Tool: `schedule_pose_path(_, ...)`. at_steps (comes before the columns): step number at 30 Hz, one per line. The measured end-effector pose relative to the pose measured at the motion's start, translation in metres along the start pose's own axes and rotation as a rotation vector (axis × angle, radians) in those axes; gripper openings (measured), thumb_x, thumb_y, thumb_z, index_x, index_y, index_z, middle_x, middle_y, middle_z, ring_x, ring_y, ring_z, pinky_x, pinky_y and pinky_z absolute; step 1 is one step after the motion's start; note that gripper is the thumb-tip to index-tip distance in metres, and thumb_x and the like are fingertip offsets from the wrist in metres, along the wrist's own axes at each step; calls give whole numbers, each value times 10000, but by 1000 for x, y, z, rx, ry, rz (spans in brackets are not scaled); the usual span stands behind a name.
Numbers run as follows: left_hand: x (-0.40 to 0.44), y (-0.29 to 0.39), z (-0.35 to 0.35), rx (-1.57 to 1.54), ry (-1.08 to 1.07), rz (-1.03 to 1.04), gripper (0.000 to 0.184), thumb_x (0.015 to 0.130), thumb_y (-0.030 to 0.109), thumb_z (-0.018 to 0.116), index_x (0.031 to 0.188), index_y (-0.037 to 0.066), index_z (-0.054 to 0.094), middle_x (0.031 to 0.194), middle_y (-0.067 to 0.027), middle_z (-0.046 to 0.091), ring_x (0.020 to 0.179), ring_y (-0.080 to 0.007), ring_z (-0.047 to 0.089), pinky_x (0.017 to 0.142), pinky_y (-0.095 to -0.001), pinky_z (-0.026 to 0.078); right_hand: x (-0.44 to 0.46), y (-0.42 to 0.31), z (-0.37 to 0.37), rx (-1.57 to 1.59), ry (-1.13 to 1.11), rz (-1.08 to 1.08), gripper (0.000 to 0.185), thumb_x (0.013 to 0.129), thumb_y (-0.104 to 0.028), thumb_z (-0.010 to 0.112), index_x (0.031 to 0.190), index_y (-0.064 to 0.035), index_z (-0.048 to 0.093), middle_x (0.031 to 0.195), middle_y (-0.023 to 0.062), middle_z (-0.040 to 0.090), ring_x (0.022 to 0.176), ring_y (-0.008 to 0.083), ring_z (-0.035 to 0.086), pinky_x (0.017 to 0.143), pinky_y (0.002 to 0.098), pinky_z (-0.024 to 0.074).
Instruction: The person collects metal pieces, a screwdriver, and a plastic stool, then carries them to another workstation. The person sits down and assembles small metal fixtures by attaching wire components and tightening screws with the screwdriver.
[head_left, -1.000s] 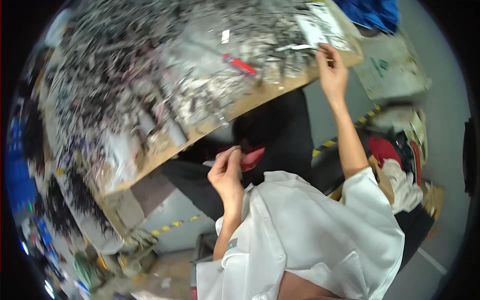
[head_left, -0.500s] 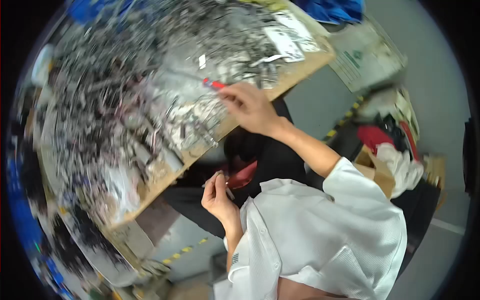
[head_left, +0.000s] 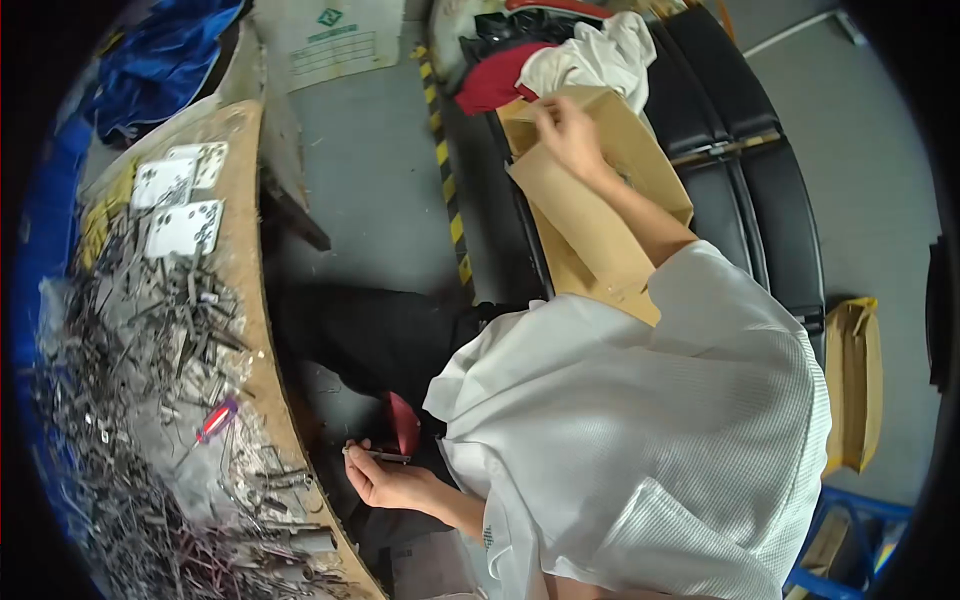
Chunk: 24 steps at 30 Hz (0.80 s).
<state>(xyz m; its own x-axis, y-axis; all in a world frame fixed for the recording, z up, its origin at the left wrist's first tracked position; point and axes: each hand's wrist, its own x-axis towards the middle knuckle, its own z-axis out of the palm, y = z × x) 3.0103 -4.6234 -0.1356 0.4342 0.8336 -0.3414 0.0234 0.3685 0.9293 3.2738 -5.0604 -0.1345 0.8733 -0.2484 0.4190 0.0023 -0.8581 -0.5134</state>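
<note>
My left hand (head_left: 385, 482) is closed on a thin metal part (head_left: 385, 454), a narrow silvery strip held level above my lap. Close beside it is a red object (head_left: 402, 422), partly hidden by dark clothing. My right hand (head_left: 570, 138) hangs over an opened cardboard box (head_left: 660, 185) at my right side. Its fingers are bent and somewhat apart, slightly blurred, and I see nothing in them. A screwdriver (head_left: 217, 420) with a red and purple handle lies on the cluttered workbench (head_left: 262, 340).
Heaps of small metal parts (head_left: 110, 430) cover the bench, with several white cards (head_left: 185, 228) at its far end. Red and white cloths (head_left: 590, 60) lie behind the box, beside black padded seating (head_left: 720, 200). Yellow-black tape (head_left: 445, 180) marks the floor.
My view has swung right. My right hand has let go of the screwdriver, now on the bench, and moved over to the cardboard box. My left hand still holds the metal part.
</note>
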Motion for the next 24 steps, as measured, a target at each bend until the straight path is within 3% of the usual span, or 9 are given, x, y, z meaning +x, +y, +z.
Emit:
schedule_pose_path(2,8,-7,1,31,-76,-19,211,939,102,701,1055,-74,690,945,-88,686,844,-152,596,783,-283,473,-10,35,-20,-125,63,109,314,966,-267,622,1138,-7,651,955,154,719,855,276,709,763,383,554)
schedule_pose_path(6,15,-10,16,56,-184,-9,213,940,109,704,1050,-73,690,951,-86,684,849,-153,594,793,-288,470,-44,60,-20,-204,-256,341,341,962,-332,625,1069,-10,665,920,174,717,853,322,706,767,418,547)
schedule_pose_path(9,6,-6,31,69,-193,10,201,939,106,703,1038,-68,690,939,-79,683,837,-149,591,787,-286,466,-57,74,12,-476,-379,-30,404,971,-401,608,1039,-10,678,885,197,711,845,340,699,771,437,534)
schedule_pose_path(12,-7,3,47,95,-147,4,172,934,97,702,1026,-49,697,914,-66,687,821,-134,589,763,-270,457,-57,43,4,-343,-587,-56,441,973,-463,602,1061,-41,694,1005,161,727,996,315,698,860,432,514)
schedule_pose_path(14,-8,4,48,100,-131,-20,129,928,70,694,1001,-35,709,884,-54,686,771,-105,577,711,-254,465,-50,19,-2,-5,-777,294,507,982,-510,584,1140,-43,703,1019,129,735,975,242,691,885,386,509)
schedule_pose_path(15,-9,4,51,94,-151,-26,100,925,48,687,975,-33,717,862,-46,680,725,-84,564,672,-248,475,-61,46,10,157,-644,414,517,999,-498,561,1218,-47,688,1043,99,737,957,179,666,893,343,506)
schedule_pose_path(17,-20,19,68,44,-107,-93,72,917,31,691,940,-31,718,838,-18,661,698,-54,530,640,-219,448,-52,51,7,249,-576,562,509,1019,-490,517,1223,-60,697,1133,129,736,1009,225,687,910,347,510)
schedule_pose_path(19,-20,18,63,49,-107,-36,73,921,14,684,964,-35,716,852,-27,672,766,-81,571,691,-226,461,-55,120,14,-375,-698,224,392,992,-360,545,1123,-27,703,1087,239,700,1039,372,675,889,420,526)
schedule_pose_path(24,-16,9,57,280,-186,401,89,907,-41,684,993,-53,703,888,-54,670,842,-117,606,767,-247,483,-83,227,20,-558,-862,-13,302,934,-284,589,1079,-54,721,981,233,714,954,424,682,832,459,548)
